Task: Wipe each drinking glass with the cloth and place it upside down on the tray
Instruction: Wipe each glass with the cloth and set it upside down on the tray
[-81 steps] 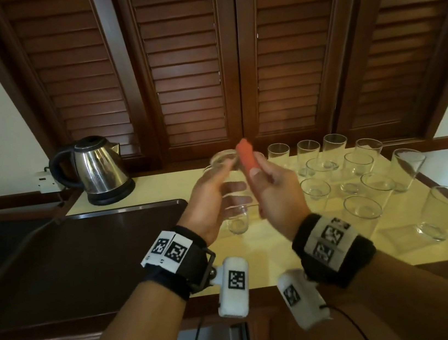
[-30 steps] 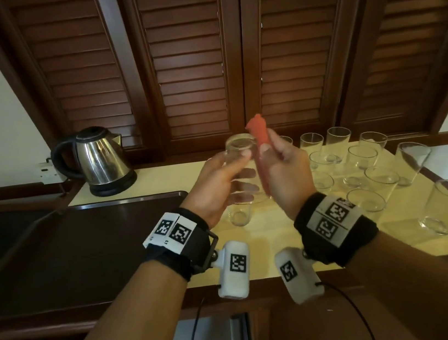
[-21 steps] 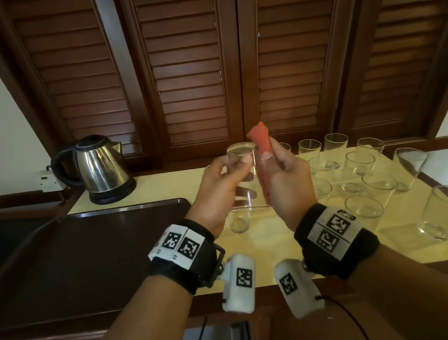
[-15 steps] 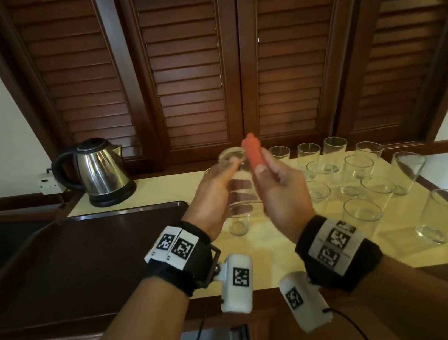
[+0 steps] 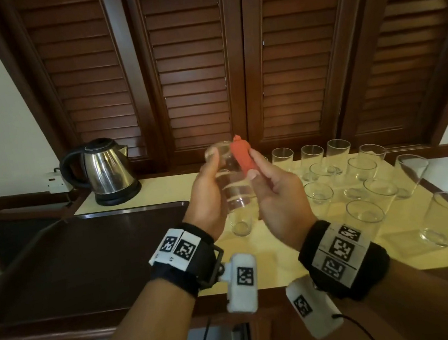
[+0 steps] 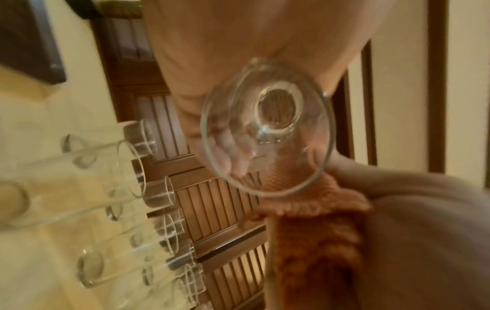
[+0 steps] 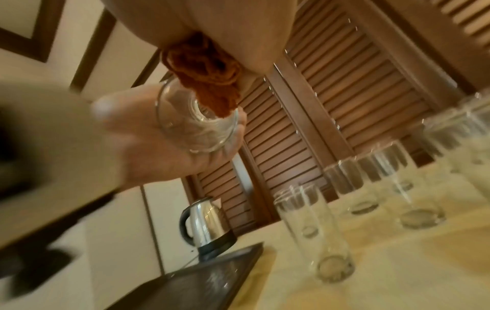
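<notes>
— Orange cloth [image 5: 243, 157] is what we pinch in our right hand [image 5: 278, 199], thumb and fingers closed on it, pressing it against the side of the drinking glass [image 5: 232, 186].

— And our left hand [image 5: 207, 201] wraps that glass from the other side, fingers curled round it, thumb near its upper end. We hold it raised above the surface [image 5: 270, 238], its open mouth turned down toward our wrists.

— Left of our left hand lies the dark tray [image 5: 86, 261], with the steel kettle [image 5: 104, 169] beyond it.

— Right of our right hand the other glasses [image 5: 362, 179] stand upright in a cluster on the yellow surface, and one more glass [image 5: 240, 221] stands just below our hands.
</notes>
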Demonstrator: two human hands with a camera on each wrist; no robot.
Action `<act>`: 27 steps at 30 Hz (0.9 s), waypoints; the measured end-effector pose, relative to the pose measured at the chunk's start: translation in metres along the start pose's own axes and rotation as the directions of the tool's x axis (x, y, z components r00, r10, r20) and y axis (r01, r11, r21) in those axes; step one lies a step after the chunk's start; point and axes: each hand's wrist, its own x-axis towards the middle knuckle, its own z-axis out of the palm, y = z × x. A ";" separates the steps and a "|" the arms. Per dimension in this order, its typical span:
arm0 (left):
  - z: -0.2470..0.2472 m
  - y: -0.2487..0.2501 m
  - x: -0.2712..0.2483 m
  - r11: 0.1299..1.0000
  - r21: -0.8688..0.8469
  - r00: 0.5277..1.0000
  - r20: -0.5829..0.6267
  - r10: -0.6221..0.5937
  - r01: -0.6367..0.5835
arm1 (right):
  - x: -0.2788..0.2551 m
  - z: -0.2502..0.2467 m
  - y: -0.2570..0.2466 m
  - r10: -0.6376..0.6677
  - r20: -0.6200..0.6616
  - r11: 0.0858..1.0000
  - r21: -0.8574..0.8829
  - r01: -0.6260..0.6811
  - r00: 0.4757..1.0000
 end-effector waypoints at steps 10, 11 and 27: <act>-0.001 0.002 -0.004 0.998 0.052 0.994 0.098 -0.045 0.040 | 0.012 -0.010 0.001 0.047 -0.072 0.995 0.087 -0.040 0.996; 0.000 0.000 -0.004 0.999 0.047 0.995 0.097 -0.023 0.018 | 0.015 -0.012 0.000 0.052 -0.104 0.994 0.099 -0.041 0.993; 0.000 0.000 -0.002 0.991 0.124 0.995 0.085 -0.052 0.041 | 0.011 -0.011 0.004 0.086 -0.097 0.991 0.113 -0.075 0.992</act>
